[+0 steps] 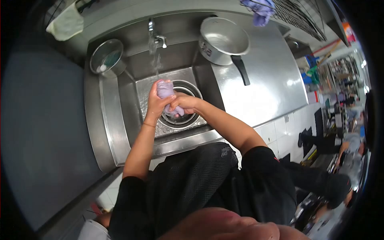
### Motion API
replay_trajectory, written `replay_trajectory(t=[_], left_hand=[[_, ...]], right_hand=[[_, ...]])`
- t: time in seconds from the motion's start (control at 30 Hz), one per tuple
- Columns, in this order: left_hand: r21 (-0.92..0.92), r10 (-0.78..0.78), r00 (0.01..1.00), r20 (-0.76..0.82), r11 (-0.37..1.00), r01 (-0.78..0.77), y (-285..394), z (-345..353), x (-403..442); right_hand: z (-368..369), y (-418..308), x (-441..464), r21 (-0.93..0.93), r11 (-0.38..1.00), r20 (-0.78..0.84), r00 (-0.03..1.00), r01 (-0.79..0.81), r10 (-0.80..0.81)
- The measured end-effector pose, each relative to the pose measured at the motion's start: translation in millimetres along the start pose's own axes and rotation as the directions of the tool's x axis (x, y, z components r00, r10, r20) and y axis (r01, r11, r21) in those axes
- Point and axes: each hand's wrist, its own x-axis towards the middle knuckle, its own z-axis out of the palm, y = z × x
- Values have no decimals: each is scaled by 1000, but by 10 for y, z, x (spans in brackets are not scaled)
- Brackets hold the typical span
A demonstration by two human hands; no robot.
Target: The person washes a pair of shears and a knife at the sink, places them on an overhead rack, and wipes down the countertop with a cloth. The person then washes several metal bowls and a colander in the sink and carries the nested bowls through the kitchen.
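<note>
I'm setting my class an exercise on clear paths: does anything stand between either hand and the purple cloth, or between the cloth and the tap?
No separate object visibly does: the left hand and right hand both grip the cloth directly. Toward the tap, only running water and part of the left hand show.

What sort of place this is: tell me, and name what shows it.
Probably a commercial kitchen's washing-up area. It has a steel sink with a running tap, a big metal pot on the adjoining steel counter, and other people in the background.
</note>
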Motion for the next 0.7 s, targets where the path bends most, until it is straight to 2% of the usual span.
replay_trajectory(t=[0.07,0.1,0.13,0.17,0.2,0.23,0.27,0.3,0.33,0.37,0.4,0.43,0.5,0.57,0.63,0.7], left_hand=[[-5,-53,998,13,999,54,-117,-53,26],[-9,-107,994,-9,994,107,-186,-65,62],[-47,-137,989,-52,990,134,-218,-47,85],[-43,-136,990,-28,990,135,-268,-24,93],[-245,-187,972,-144,958,148,-354,-19,93],[-436,-259,934,-246,890,132,-465,-39,108],[-513,-371,882,-291,839,184,-590,-71,140],[-507,-364,890,-274,841,188,-674,-104,145],[-600,-424,882,-204,766,229,-710,-120,119],[-679,-481,868,-122,678,280,-765,-122,104],[-702,-461,878,-128,667,248,-785,-16,92],[-691,-475,876,-86,661,292,-684,131,112],[-658,-506,844,-178,699,280,-405,359,117],[-424,-258,930,-261,896,130,-96,435,185],[-163,-2,924,-383,985,-66,111,496,283],[141,130,914,-385,987,-81,499,616,316]], right_hand=[[64,91,-41,164,985,7,998,55,-57],[36,171,8,157,985,-7,997,77,-77],[143,142,-46,54,995,-178,981,89,-78],[241,114,-121,-48,996,-342,935,79,-90],[239,188,-164,-43,994,-353,930,99,-108],[221,273,-185,-604,757,-349,771,249,-533],[195,326,-197,-952,238,-97,551,190,-829],[204,299,-245,-954,234,-102,534,187,-840],[221,261,-308,-987,-136,164,532,92,-831],[213,244,-362,-876,-483,393,561,-14,-729],[177,204,-345,-837,-544,445,510,-56,-736],[121,116,-349,-848,-521,409,504,-99,-761],[-3,-79,-365,-918,-396,347,538,28,-768],[32,-268,-310,-964,-266,228,595,26,-770],[114,-441,-236,-997,-79,66,617,7,-785],[92,-472,-29,-991,0,61,463,131,-884]])
